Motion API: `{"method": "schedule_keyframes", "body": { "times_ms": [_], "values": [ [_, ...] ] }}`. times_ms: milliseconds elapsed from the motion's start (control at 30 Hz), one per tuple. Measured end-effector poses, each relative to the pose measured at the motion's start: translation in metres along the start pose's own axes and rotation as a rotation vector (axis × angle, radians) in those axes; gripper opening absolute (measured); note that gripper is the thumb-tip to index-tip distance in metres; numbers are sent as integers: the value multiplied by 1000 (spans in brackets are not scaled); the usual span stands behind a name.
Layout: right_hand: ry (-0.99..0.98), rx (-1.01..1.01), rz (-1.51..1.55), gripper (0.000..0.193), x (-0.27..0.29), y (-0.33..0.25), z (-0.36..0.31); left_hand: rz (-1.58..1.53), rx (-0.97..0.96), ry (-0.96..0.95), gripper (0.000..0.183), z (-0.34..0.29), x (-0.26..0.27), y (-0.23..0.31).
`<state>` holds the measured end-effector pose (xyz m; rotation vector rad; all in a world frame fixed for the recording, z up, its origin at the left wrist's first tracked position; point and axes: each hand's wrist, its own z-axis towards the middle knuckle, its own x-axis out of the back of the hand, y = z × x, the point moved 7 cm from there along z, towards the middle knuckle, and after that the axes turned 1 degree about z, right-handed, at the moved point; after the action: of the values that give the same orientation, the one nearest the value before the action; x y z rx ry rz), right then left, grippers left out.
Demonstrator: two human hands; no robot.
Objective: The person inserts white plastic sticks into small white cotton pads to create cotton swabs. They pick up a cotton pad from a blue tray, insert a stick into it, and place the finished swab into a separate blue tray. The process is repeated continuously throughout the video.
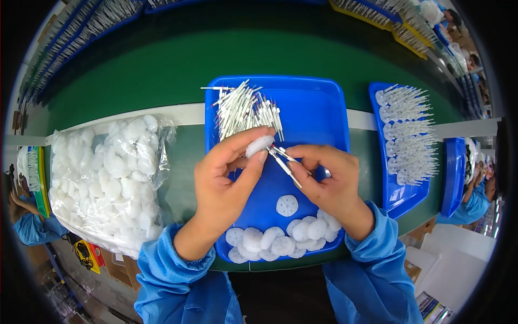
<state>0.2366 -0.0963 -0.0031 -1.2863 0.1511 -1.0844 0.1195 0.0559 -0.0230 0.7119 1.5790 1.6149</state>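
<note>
Over a blue tray (318,89) my two hands meet. My left hand (229,175) pinches a round white plastic disc (260,144) between thumb and fingers. My right hand (326,175) holds several thin white rods (286,168) by the fingertips, their narrow ends against or close to the disc; whether any sits in it I cannot tell. A heap of similar white rods (240,110), some with dark reddish tips, lies in the tray's far left part. Along its near edge rest many white discs (283,245), and a single disc with small holes (287,206) lies apart from them.
A clear bag of white discs (116,178) lies to the left. At the right, another blue tray (396,202) holds discs with rods standing in them (407,137). Trays of rods (91,24) line the far edge of the green table (178,65). Other people's blue sleeves (467,208) show at both sides.
</note>
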Motion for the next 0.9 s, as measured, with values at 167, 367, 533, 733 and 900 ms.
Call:
{"method": "schedule_keyframes", "body": {
  "times_ms": [167,367,533,733,900],
  "values": [
    [-48,57,-36,27,3,-6,4,611,-295,-9,39,4,4,35],
    [-50,-83,109,23,-7,1,0,621,-248,-3,40,2,2,27],
    [-126,-170,126,17,-10,12,1,695,-430,-57,43,2,-8,33],
    [-37,-192,106,14,-15,13,-5,814,-460,-77,45,-8,-16,30],
    [5,-5,-110,13,-10,2,-1,856,-430,-51,44,-13,-20,30]
  ]
}}
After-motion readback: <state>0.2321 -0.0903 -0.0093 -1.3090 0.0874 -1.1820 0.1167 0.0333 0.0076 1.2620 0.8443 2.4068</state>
